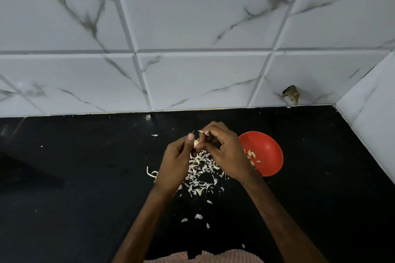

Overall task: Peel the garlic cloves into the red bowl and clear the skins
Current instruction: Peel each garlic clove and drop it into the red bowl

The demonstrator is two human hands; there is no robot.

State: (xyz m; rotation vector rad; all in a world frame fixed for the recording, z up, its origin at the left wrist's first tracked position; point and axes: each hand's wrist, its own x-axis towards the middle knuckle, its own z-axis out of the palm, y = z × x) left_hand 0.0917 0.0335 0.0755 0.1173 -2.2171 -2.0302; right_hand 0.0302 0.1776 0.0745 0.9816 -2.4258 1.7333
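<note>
The black tabletop point(85, 177) is glossy and dotted with pale specks. Directly below my left hand point(176, 161) and right hand point(227, 151) lies a loose heap of garlic skins point(201, 168), spread between my wrists. A few stray flakes point(198, 216) trail from it toward me. Just outside my left hand sits a curled strip of skin point(150, 174), and one small flake point(155, 134) lies beyond that hand. The red bowl point(267, 151) stands on the tabletop just right of my right hand, partly hidden behind it.
</note>
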